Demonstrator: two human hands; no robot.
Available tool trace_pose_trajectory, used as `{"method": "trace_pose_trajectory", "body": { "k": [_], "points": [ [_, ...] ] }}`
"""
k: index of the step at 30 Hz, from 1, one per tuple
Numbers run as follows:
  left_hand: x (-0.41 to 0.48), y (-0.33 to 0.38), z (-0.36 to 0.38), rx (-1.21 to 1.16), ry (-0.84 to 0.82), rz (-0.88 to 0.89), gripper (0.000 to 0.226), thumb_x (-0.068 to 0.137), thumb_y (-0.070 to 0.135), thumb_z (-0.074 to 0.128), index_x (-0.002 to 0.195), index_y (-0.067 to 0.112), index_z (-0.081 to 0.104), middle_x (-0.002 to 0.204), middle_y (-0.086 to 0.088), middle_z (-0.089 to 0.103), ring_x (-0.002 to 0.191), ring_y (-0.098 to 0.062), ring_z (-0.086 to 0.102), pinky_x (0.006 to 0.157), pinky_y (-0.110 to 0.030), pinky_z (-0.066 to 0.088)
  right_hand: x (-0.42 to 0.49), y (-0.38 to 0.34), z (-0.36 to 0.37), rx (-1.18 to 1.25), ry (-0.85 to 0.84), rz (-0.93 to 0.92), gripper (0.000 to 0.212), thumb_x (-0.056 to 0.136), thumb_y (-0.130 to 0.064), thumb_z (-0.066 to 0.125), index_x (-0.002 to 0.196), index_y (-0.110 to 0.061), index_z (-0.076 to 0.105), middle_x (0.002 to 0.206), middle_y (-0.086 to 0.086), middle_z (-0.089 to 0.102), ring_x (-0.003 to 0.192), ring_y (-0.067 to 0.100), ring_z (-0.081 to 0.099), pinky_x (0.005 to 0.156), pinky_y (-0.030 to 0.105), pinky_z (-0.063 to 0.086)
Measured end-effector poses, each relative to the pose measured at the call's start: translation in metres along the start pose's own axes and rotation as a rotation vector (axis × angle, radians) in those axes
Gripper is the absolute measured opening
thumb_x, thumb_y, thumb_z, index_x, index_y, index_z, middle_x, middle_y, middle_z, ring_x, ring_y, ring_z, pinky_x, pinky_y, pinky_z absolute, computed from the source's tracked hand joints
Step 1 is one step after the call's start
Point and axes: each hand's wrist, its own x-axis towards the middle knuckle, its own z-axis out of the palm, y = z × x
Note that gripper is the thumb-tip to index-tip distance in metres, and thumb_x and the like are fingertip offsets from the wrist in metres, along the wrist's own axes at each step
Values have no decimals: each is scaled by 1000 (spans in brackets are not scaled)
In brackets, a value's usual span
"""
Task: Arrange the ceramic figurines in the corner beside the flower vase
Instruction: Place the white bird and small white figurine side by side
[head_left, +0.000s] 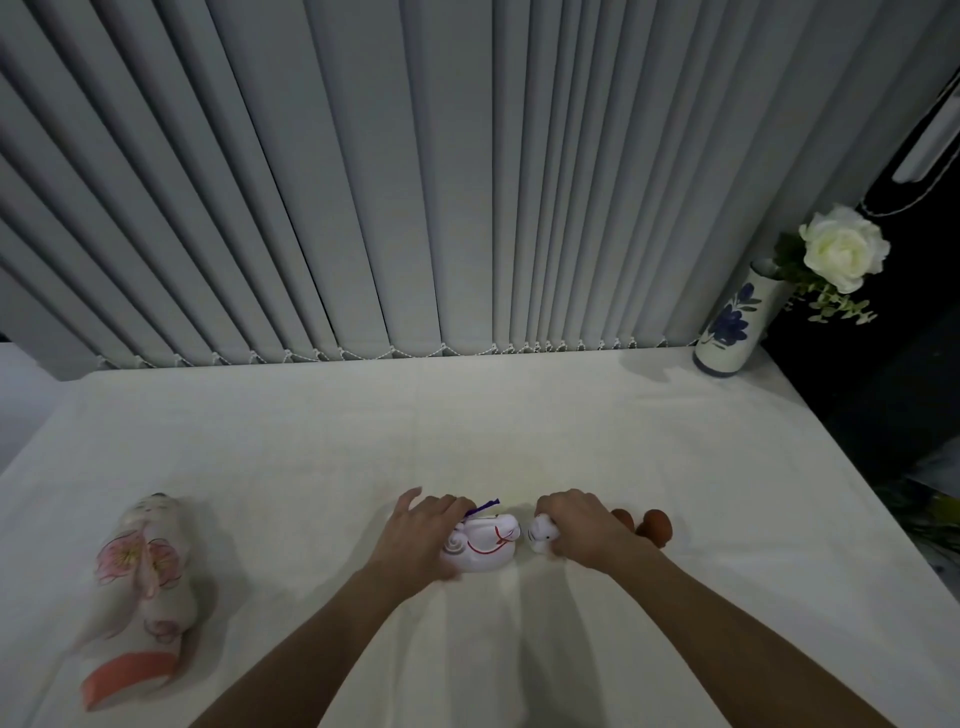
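Figurines could knock and chip, I judge, since the left hand cups the white ram and the right hand pinches a small white animal close together, far from the vase in the table corner.

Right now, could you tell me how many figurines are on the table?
4: pink-flowered figurine lying left; ram figurine under left hand; tiny white figurine in right hand; brown figurine, half-hidden, right.

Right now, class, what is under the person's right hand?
The right hand covers a small white figurine; only its end shows. Two brown pieces peek out behind the hand; how they join, and what else lies underneath, is hidden.
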Motion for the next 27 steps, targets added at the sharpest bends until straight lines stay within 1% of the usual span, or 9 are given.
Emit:
{"method": "trace_pose_trajectory", "body": {
  "k": [3,8,10,12,14,18,22,24,27],
  "points": [
    [-1,0,3,-17,8,-1,63,72,31,71,128,24,43,125,8,55,119,-13,51,115,-30,14,1,-1,0,-17,1,4,21,80,-7,57,100,-4,61,112,15,66,104,31,58,74,32,37],
    [-1,0,4,-10,-4,-13,68,72,33,71,132,26,38,126,11,52,121,-11,48,115,-31,13,-1,-1,0,-37,-12,-13,15,79,-5,54,82,-18,47,111,15,67,96,29,58,74,30,35],
    [-2,0,4,-11,-10,-13,74,72,33,71,135,27,34,128,11,51,122,-12,47,116,-32,12,-1,-1,1,-47,-18,-12,16,80,-8,56,93,-18,55,116,12,65,104,29,58,78,31,38],
    [-2,-1,4,-9,-22,-15,83,71,34,71,141,28,27,132,10,49,125,-11,45,117,-34,10,-1,1,1,-25,-31,2,42,80,-10,61,121,-14,53,124,9,61,114,27,54,90,32,42],
    [-2,-2,3,-20,-22,-12,95,69,37,74,145,29,17,136,10,45,128,-11,43,119,-37,8,-3,2,-1,15,-49,4,66,76,-11,68,136,-17,41,130,9,57,119,25,51,94,31,42],
    [-8,-10,-5,-161,-7,28,114,59,55,76,148,31,8,143,10,38,133,-10,36,119,-46,3,-6,3,-20,94,-112,-27,90,68,-18,80,143,-25,30,139,6,46,128,23,43,102,32,39],
    [-19,-28,-20,-283,41,9,114,60,59,75,147,34,5,148,7,34,137,-11,31,119,-47,6,-1,-3,-54,173,-114,-103,90,68,-25,83,143,-26,32,144,5,43,133,16,40,106,28,37],
    [-26,-39,-29,-311,105,-41,106,67,63,65,148,31,5,150,4,33,139,-12,29,119,-46,8,6,-13,-68,242,-102,-116,86,69,-34,81,141,-29,35,143,5,45,134,16,41,103,26,37],
    [-41,-55,-45,-359,258,-160,99,68,77,35,148,23,13,150,0,35,138,-16,32,119,-45,16,21,-37,-79,313,-67,-140,78,70,-44,77,137,-33,39,140,3,47,132,16,43,101,25,37]
  ]
}}
